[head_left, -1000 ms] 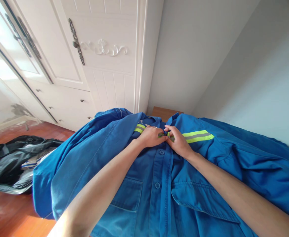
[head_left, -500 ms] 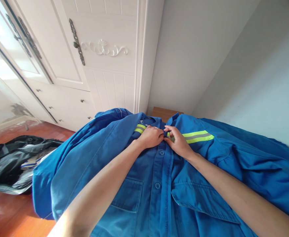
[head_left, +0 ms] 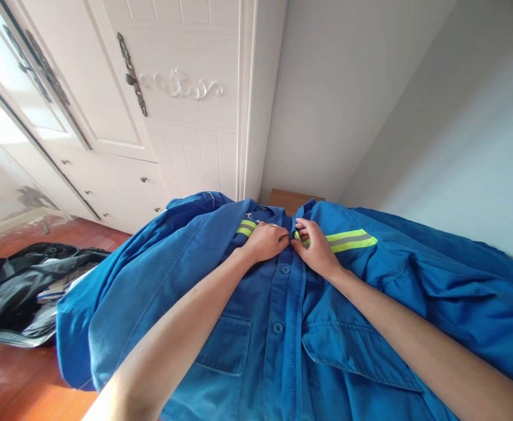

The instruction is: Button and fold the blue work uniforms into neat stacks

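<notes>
A blue work jacket lies spread out in front of me, with yellow-green and grey reflective stripes across the chest. My left hand is closed on the front edge near the collar. Right beside it, my right hand pinches the opposite front edge, thumb and fingers curled. The fingertips of both hands nearly meet at the placket; what lies between them is mostly hidden. Below them, a button and a lower button show on the front strip. A flapped pocket sits on the right side.
A white wardrobe with dark ornate handles stands behind on the left. An open suitcase packed with clothes lies on the reddish wooden floor. A pale wall rises at the right, and a brown wooden piece shows behind the collar.
Both hands stay at the collar area with only slight finger movement. The view has shifted a little, so everything sits slightly further left.
</notes>
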Action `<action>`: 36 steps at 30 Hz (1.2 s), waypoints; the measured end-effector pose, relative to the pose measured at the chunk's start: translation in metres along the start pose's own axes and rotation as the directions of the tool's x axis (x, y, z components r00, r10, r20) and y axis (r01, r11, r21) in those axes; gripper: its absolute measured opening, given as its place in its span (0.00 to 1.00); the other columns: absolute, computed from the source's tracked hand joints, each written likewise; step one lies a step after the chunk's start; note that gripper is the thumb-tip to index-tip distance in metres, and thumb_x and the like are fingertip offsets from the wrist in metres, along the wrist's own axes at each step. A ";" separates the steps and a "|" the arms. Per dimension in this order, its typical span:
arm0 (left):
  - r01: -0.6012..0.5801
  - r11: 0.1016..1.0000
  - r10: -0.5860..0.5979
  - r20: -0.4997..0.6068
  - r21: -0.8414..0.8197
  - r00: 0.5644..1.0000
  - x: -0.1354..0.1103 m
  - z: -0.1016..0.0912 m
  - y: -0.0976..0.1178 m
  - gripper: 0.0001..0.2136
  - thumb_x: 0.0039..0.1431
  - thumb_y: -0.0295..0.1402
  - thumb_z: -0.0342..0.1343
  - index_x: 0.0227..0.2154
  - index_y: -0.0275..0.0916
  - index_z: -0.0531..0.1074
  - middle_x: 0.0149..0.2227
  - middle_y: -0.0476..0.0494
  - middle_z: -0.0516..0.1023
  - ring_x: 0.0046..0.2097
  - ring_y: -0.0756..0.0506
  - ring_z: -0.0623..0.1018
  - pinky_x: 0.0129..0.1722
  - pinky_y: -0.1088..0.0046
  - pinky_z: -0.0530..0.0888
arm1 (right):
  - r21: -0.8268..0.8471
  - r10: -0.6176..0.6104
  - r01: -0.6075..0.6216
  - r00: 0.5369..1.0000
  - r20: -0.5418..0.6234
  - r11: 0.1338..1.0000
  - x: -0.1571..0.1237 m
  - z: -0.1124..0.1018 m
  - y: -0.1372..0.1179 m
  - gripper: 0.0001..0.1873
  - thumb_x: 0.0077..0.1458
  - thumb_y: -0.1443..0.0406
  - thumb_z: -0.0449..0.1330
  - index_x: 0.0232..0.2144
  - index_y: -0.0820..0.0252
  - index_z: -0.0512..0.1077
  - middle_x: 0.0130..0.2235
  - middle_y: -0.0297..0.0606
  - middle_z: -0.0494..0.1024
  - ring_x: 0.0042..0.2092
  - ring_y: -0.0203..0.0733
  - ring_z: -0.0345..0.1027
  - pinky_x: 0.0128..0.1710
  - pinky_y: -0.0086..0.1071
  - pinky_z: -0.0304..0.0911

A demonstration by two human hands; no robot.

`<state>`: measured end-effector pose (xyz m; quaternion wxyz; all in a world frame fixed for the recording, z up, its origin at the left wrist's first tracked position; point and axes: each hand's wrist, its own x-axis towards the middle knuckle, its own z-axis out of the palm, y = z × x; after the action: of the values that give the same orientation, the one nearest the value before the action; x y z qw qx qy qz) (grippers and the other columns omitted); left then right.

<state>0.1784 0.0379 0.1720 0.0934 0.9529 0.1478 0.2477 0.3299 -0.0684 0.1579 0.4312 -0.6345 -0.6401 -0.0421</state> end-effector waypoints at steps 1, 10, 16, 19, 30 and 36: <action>0.001 1.000 -0.001 0.000 -0.005 1.000 0.000 0.000 0.000 0.11 0.63 0.33 0.48 0.31 0.38 0.76 0.34 0.41 0.81 0.39 0.42 0.79 0.41 0.68 0.67 | -0.001 0.022 -0.022 1.000 0.005 1.000 0.000 0.000 0.001 0.26 0.53 0.64 0.60 0.55 0.56 0.63 0.48 0.45 0.72 0.42 0.46 0.71 0.45 0.45 0.71; -0.016 0.999 0.015 -0.008 -0.048 1.000 0.000 0.001 -0.004 0.11 0.63 0.33 0.49 0.33 0.39 0.77 0.34 0.44 0.81 0.39 0.44 0.78 0.39 0.70 0.67 | 0.013 0.177 -0.178 0.982 0.072 0.984 0.003 -0.004 -0.001 0.16 0.52 0.63 0.61 0.45 0.55 0.73 0.40 0.40 0.81 0.43 0.49 0.76 0.45 0.45 0.72; -0.020 0.997 0.019 -0.011 -0.068 1.000 0.000 0.002 -0.005 0.12 0.64 0.33 0.48 0.32 0.39 0.76 0.34 0.44 0.81 0.39 0.45 0.78 0.39 0.71 0.67 | 0.156 0.225 -0.239 0.969 0.100 0.958 0.005 -0.003 0.009 0.17 0.49 0.63 0.63 0.43 0.57 0.75 0.41 0.40 0.82 0.42 0.47 0.77 0.45 0.42 0.72; -0.033 0.996 0.032 -0.020 -0.077 0.999 0.000 0.002 -0.006 0.13 0.64 0.33 0.47 0.32 0.39 0.76 0.34 0.44 0.81 0.38 0.45 0.78 0.39 0.71 0.67 | 0.199 0.237 -0.253 0.966 0.099 0.947 0.005 -0.003 0.009 0.16 0.48 0.63 0.64 0.42 0.57 0.75 0.40 0.40 0.82 0.42 0.47 0.77 0.46 0.43 0.72; -0.039 0.989 0.043 0.019 -0.143 0.999 0.000 0.000 -0.005 0.12 0.63 0.28 0.48 0.32 0.39 0.77 0.37 0.45 0.81 0.40 0.45 0.78 0.41 0.73 0.68 | 0.223 0.262 -0.277 0.961 0.092 0.935 0.007 -0.005 0.003 0.14 0.47 0.64 0.63 0.39 0.58 0.74 0.38 0.39 0.81 0.41 0.45 0.75 0.44 0.41 0.70; -0.025 0.977 0.029 0.017 -0.210 0.999 0.000 0.001 -0.007 0.11 0.62 0.27 0.49 0.31 0.39 0.77 0.37 0.45 0.82 0.41 0.45 0.78 0.41 0.74 0.69 | 0.242 0.296 -0.313 0.950 0.105 0.919 0.006 -0.006 0.001 0.14 0.47 0.64 0.63 0.40 0.57 0.74 0.39 0.39 0.81 0.42 0.46 0.75 0.46 0.41 0.69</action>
<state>0.1778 0.0446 0.1691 0.1916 0.9421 0.1071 0.2536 0.3350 -0.0664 0.1646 0.4890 -0.6665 -0.5477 0.1292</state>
